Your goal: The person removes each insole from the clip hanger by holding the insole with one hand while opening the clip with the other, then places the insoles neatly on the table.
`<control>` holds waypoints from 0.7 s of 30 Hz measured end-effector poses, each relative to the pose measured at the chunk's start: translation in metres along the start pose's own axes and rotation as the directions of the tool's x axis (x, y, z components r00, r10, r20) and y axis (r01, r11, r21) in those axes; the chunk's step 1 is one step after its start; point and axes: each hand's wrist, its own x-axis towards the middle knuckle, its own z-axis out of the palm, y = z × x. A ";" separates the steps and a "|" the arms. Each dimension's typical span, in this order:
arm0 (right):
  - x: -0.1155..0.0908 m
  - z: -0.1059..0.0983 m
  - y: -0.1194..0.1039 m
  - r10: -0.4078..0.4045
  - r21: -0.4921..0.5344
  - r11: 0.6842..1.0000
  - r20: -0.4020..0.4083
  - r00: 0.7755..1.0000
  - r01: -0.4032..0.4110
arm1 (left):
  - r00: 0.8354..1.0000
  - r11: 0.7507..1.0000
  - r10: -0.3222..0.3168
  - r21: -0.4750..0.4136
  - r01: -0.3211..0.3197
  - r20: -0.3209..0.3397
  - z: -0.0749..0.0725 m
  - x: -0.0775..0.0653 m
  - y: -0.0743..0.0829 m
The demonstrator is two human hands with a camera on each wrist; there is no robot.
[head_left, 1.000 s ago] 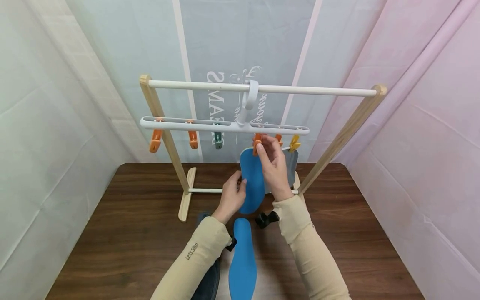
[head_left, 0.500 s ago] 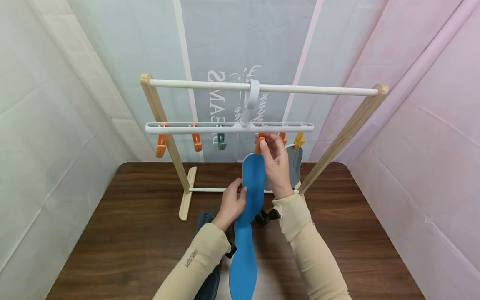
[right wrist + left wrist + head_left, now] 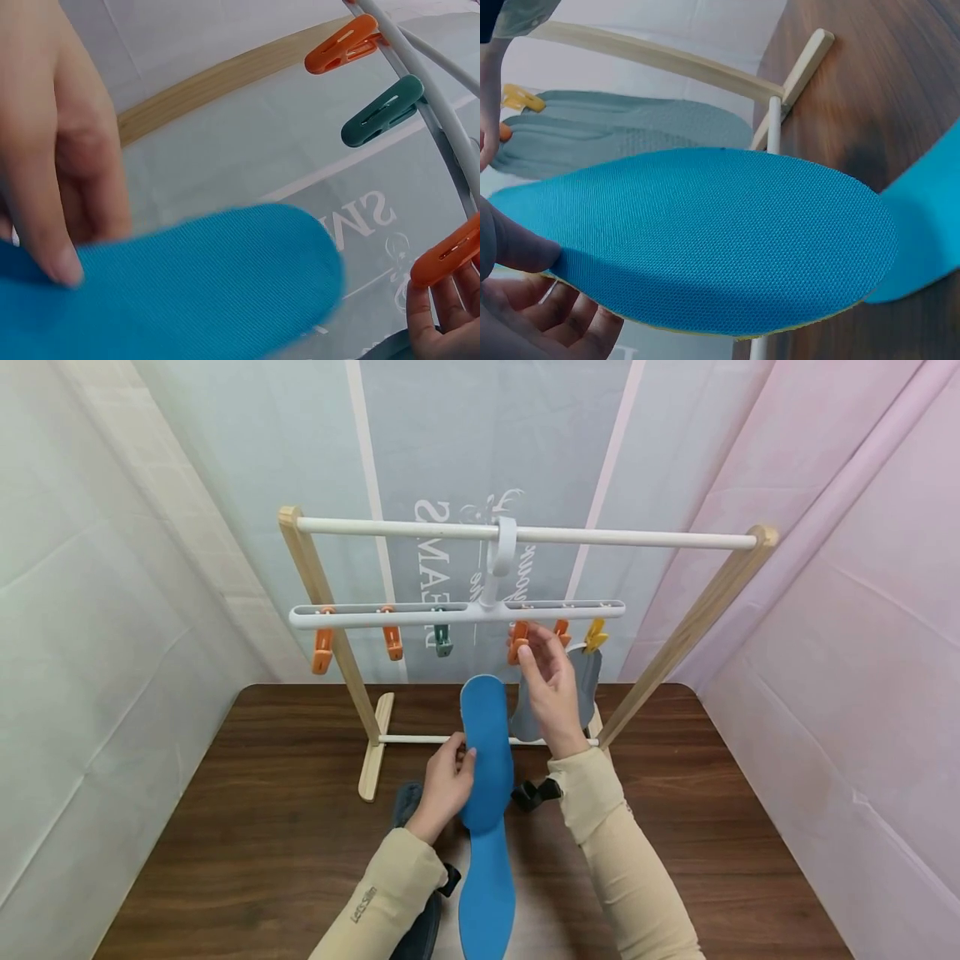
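Observation:
My left hand (image 3: 446,781) pinches a blue insole (image 3: 487,752) by its left edge; thumb on top and fingers beneath show in the left wrist view. The insole's upper end stands below and left of an orange clothespin (image 3: 518,642), apart from it. My right hand (image 3: 553,689) pinches that clothespin, which hangs from the white clip hanger (image 3: 390,616). A second blue insole (image 3: 487,902) lies on the table, partly overlapped by the first. Beyond my right hand, grey insoles (image 3: 645,120) hang from a yellow clothespin (image 3: 596,635) and an orange one (image 3: 561,631).
The hanger hooks over the white rod (image 3: 637,537) of a wooden rack (image 3: 686,627). Two orange clothespins and a green clothespin (image 3: 442,639) hang on its left half. A dark shoe (image 3: 417,931) sits on the brown table (image 3: 247,835), partly under my left arm.
My left hand has drawn the blue insole down and left, from right at the orange clothespin to apart from it. My right hand keeps its hold on the clothespin.

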 end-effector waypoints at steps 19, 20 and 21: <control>-0.001 -0.004 -0.003 0.055 -0.021 0.998 -0.005 0.998 -0.055 | 0.975 0.975 -0.220 -0.038 0.220 0.005 -0.019 -0.033 -0.025; -0.002 -0.005 -0.003 0.059 -0.021 0.998 -0.004 0.998 -0.059 | 0.971 0.970 -0.238 -0.049 0.238 0.015 -0.019 -0.035 -0.025; -0.002 -0.005 -0.003 0.063 -0.020 0.998 -0.002 0.998 -0.063 | 0.968 0.967 -0.250 -0.051 0.251 0.029 -0.018 -0.036 -0.027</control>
